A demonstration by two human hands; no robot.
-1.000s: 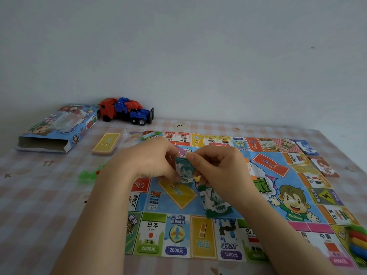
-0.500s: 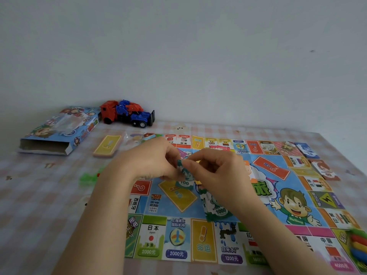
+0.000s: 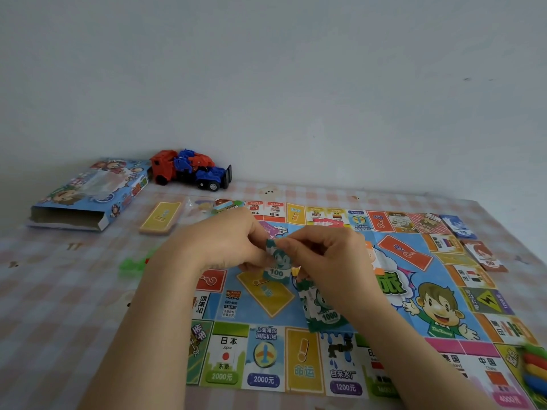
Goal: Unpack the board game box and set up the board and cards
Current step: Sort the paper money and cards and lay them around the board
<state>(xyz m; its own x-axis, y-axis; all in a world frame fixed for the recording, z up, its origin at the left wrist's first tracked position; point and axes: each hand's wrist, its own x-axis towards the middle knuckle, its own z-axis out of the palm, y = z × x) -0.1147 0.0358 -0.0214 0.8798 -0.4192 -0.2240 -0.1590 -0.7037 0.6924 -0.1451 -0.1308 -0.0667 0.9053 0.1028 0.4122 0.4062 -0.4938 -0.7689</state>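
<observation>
Board (image 3: 444, 315) is unfolded flat on the checked table (image 3: 59, 321), open box (image 3: 88, 196) far left, well apart from it. Yellow card deck (image 3: 161, 217) sits just off the board's far-left corner. Two more card stacks are off the right edge: blue (image 3: 457, 226) and brown (image 3: 485, 257).

Both hands are over board centre. L hand (image 3: 228, 241) and R hand (image 3: 328, 255) each pinch the top edge of the green 100 note (image 3: 276, 266) w/ thumb + fingertips, and it hangs down between them. Can't tell if it's one note or a thin wad. The green 1000 notes (image 3: 322, 309) poke out under the R palm – can't tell if the lower fingers grip them or they just lie on the board.

Step, prob: sorting play money by value; board done, cards mostly out.

Risks:
- Thin paper, two opposing pinches – pulling apart too hard could tear or crease the 100 note.
- If the 1000 notes are only loosely tucked, any R wrist move may drop or fan them across the printed squares, mixing values.
- Forearms lie over the near board edge, so a drag could shift the board and nudge the coloured pieces (image 3: 535, 371) at near right.
- Green pieces (image 3: 131, 263) are just beside the L forearm, easy to sweep off.
- Toy truck (image 3: 189, 170) at the back is out of the way.
</observation>
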